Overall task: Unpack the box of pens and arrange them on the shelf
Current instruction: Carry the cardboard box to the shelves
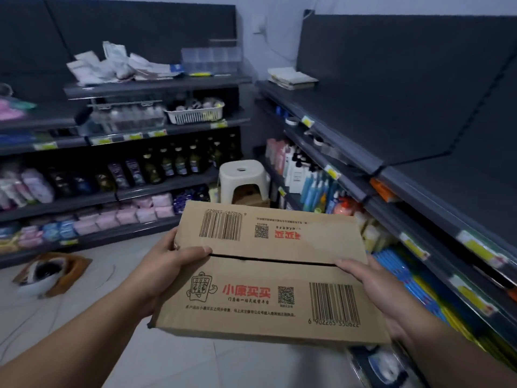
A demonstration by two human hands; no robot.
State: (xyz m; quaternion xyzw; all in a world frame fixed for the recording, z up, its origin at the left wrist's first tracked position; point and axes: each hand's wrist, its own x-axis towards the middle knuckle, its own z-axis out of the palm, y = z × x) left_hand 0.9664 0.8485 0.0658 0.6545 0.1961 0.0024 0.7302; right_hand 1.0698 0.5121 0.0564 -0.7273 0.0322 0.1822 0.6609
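A closed brown cardboard box (268, 273) with barcodes, QR codes and red print hangs in front of me, held between both hands above the floor. My left hand (170, 261) grips its left side, thumb lying across the top near the flap seam. My right hand (375, 287) grips the right side, thumb on top by the seam. The two top flaps meet with a thin gap. No pens are visible. A dark grey shelf unit (419, 175) runs along the right, its upper boards bare.
A white plastic stool (243, 177) stands on the floor in the corner ahead. Shelves at left (156, 127) carry bottles, packets and a white basket. An open carton (53, 273) lies on the tiled floor at left. Lower right shelves hold bottles and packets.
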